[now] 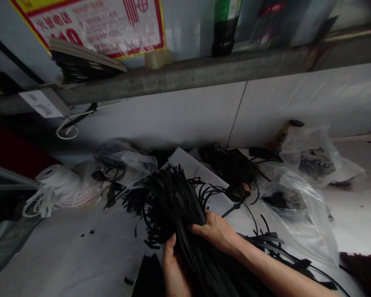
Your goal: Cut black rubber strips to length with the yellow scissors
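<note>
A thick bundle of long black straps (173, 202) lies across the white table, fanning out toward the far left. My left hand (172, 268) comes up from the bottom edge and is closed around the bundle from below, thumb pointing up. My right hand (215, 231) reaches in from the lower right, and its fingers grip the bundle's top side. More loose black straps (275, 243) trail under my right forearm.
Clear plastic bags (309, 198) holding dark pieces lie at the right, another bag (126, 159) at the back left. A heap of black cords (231, 165) sits behind. A white strap roll (54, 183) stands at left. A grey shelf (204, 72) runs overhead.
</note>
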Available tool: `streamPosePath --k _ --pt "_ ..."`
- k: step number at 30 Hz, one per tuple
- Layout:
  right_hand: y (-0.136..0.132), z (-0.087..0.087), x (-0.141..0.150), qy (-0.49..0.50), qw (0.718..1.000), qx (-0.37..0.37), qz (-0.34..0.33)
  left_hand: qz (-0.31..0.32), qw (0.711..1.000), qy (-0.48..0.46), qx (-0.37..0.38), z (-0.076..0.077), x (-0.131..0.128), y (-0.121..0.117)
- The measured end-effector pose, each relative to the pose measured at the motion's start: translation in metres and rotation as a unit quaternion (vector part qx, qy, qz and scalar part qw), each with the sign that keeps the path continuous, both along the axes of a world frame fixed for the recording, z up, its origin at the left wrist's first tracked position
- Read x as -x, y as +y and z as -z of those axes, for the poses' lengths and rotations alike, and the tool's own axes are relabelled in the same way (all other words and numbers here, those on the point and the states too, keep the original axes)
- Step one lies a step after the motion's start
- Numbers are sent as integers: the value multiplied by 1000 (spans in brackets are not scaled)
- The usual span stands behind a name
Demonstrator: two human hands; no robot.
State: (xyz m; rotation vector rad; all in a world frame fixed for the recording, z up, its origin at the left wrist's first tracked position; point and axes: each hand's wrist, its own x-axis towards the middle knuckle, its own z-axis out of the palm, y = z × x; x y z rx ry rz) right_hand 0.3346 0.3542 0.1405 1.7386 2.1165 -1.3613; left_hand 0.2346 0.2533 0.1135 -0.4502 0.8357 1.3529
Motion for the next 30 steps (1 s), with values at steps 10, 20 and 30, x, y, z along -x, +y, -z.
streamPosePath --k 10,20,30 --pt "-104 -79 -9 -65 984 -145 -77 75 991 52 -95 -66 -20 -88" --pt "-182 -109 -6 -53 949 -294 -102 84 976 70 -190 -110 -29 -113" --pt "-257 -109 2 101 930 -331 -125 45 954 265 -133 -101 -2 -184"
